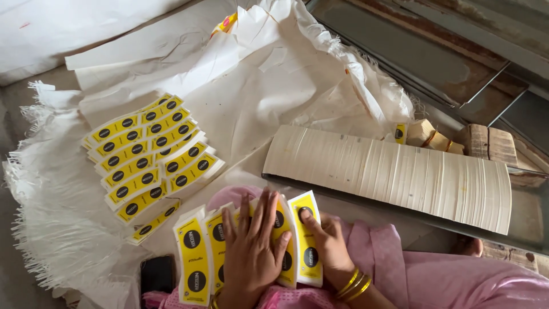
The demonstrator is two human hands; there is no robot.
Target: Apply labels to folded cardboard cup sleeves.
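Left hand [251, 252] flat, fingers spread wide, palm pressing down on a fanned row of curved yellow paper cup blanks with black round marks [197, 260], at 6 o'clock in the view, on the lap. Right hand [326, 243] just beside, at 5 o'clock, thumb and fingertips pinching the rightmost blank of the same fan at its upper end, near the black mark. Gold bangles [354, 286] on the right wrist. Pink cloth of the garment [446, 280] beneath and to 4 o'clock of both hands.

Out from the hands, at 9 o'clock: several overlapping bundles of the same yellow blanks [151, 157] laid in two slanted columns on a white woven sack with frayed edges [57, 217]. Crumpled white paper sheet [251, 74] spread across the sack toward 12 o'clock. Dark flat phone-like object [157, 274] at 7 o'clock, touching the edge of the fan.

At 3 o'clock: long dense stack of white curved paper blanks standing on edge [394, 174], well apart from the hands. Behind the stack, toward 2 o'clock, small tan bundles tied with bands [434, 140] and worn wooden blocks [492, 143]. Grey metal frame [434, 57] at 1 o'clock.
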